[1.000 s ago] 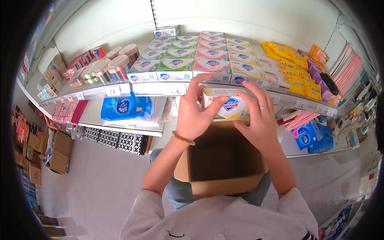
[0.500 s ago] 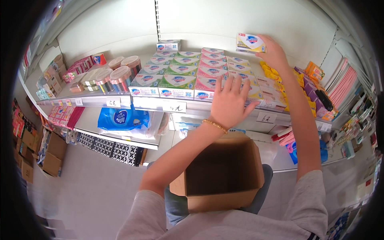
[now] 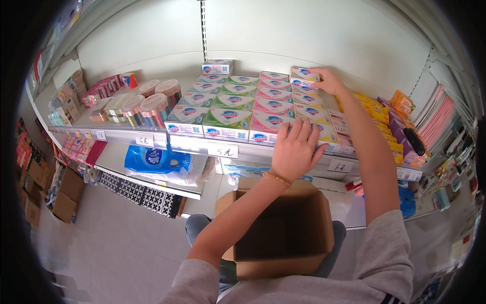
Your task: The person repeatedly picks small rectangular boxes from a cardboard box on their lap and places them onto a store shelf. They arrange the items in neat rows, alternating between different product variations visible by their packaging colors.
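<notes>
My right hand (image 3: 330, 81) reaches to the back of the upper shelf (image 3: 152, 137) and grips a pale soap box (image 3: 304, 74) resting on top of the far stack. My left hand (image 3: 296, 150) lies flat with fingers spread on the front soap boxes (image 3: 271, 124) at the shelf edge. Rows of green, pink and pale boxed soaps (image 3: 228, 104) fill the shelf between them. An open brown cardboard box (image 3: 283, 235) sits on my lap below, and nothing shows inside it.
Round lidded jars (image 3: 152, 106) and small packs stand on the shelf's left. Yellow packs (image 3: 377, 114) and pink items hang to the right. A blue-and-white bag (image 3: 154, 159) lies on the lower shelf. Cardboard cartons (image 3: 66, 195) sit on the floor at left.
My right hand carried the soap box up from in front of me to the back row and set it down on the stack. My left hand let go and came to rest on the front boxes.
</notes>
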The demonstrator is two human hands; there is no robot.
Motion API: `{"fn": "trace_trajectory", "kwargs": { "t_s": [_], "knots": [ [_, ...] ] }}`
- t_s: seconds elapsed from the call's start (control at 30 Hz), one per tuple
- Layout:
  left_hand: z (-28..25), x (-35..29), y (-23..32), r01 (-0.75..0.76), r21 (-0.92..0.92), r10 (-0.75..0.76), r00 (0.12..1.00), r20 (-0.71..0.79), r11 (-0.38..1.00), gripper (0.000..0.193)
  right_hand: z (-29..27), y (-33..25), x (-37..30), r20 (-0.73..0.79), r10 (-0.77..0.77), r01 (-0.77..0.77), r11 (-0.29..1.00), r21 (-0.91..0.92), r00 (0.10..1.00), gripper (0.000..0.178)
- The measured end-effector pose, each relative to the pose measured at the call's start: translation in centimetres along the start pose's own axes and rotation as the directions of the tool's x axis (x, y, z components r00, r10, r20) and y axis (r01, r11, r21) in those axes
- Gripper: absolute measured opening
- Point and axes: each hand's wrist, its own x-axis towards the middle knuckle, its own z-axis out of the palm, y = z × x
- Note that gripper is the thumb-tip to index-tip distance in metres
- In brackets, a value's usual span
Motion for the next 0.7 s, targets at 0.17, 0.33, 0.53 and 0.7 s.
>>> {"fn": "trace_trajectory", "kwargs": {
  "t_s": [0.17, 0.33, 0.53, 0.7],
  "knots": [
    [0.1, 0.2, 0.3, 0.005, -0.019, -0.005, 1.000, -0.016, 1.000, 0.048, 0.2, 0.9, -0.3, -0.001, -0.059, 0.059, 0.997, -0.044, 0.998, 0.053],
    [0.2, -0.1, 0.1, 0.021, -0.013, -0.022, 0.999, -0.030, 1.000, 0.048, 0.1, -1.0, -0.4, 0.230, 0.185, -0.172, 0.982, -0.077, 0.955, 0.047],
    [-0.3, -0.3, -0.2, 0.031, 0.001, -0.031, 0.999, -0.014, 1.000, 0.046, 0.1, -5.4, -1.9, 0.233, 0.350, -0.342, 0.937, -0.075, 0.907, 0.054],
    [-0.2, 0.5, 0.6, 0.011, -0.033, -0.011, 1.000, -0.010, 0.999, 0.045, -4.1, -5.3, -4.9, 0.098, 0.012, 0.009, 0.978, -0.207, 0.995, 0.052]
  ]
}}
